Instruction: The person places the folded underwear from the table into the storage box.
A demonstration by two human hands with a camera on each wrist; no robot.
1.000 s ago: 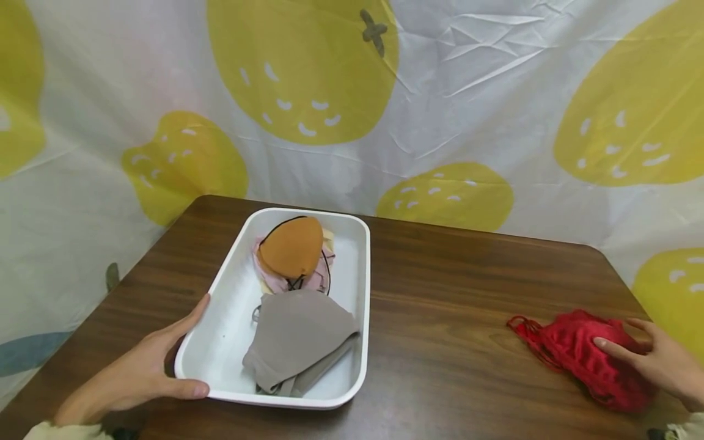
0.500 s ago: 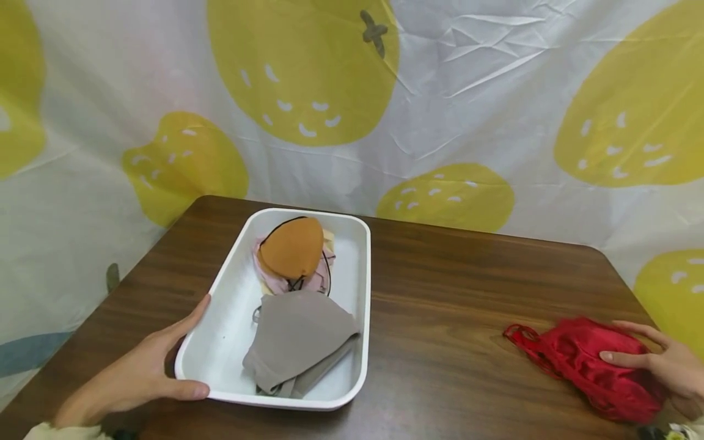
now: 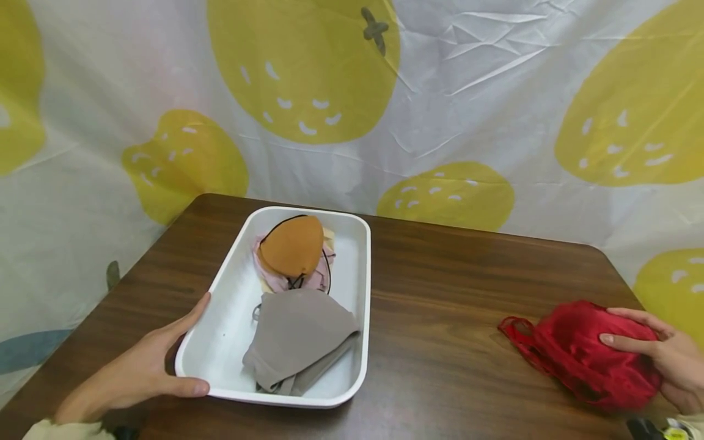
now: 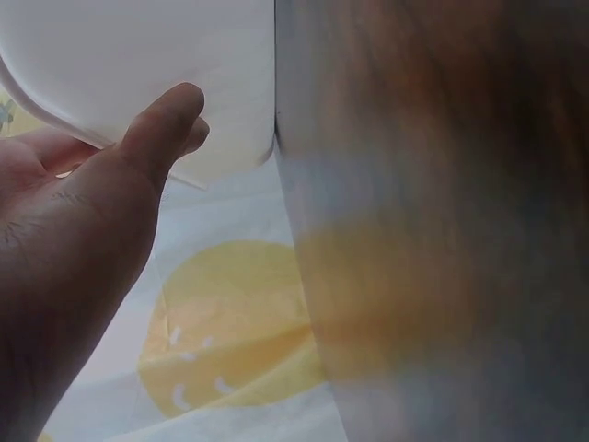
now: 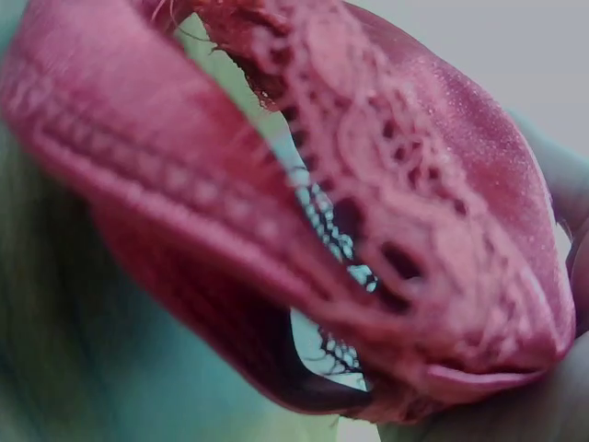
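A red satin bra (image 3: pixel 594 354) with lace trim is folded cup over cup, held by my right hand (image 3: pixel 668 354) at the table's right side. My thumb lies on top of the cup, and its thin straps trail to the left. In the right wrist view the lace edge of the bra (image 5: pixel 396 175) fills the frame, with fingers at the right edge. My left hand (image 3: pixel 137 366) grips the near left corner of a white tray (image 3: pixel 360 305), thumb on the near side and fingers along the left side. The left wrist view shows the hand (image 4: pixel 120 175) against the tray's outer wall.
Inside the tray, a folded grey bra (image 3: pixel 302 336) lies nearest, and an orange bra (image 3: pixel 294 244) with black straps rests on pink and pale yellow cloth (image 3: pixel 324 269) behind it. The brown table (image 3: pixel 440 293) ends at a lemon-print curtain (image 3: pixel 467 110).
My right hand has shifted the red bra slightly, first nearer and then back up, and its folded cups now look rounder. The left hand and the tray have stayed in place.
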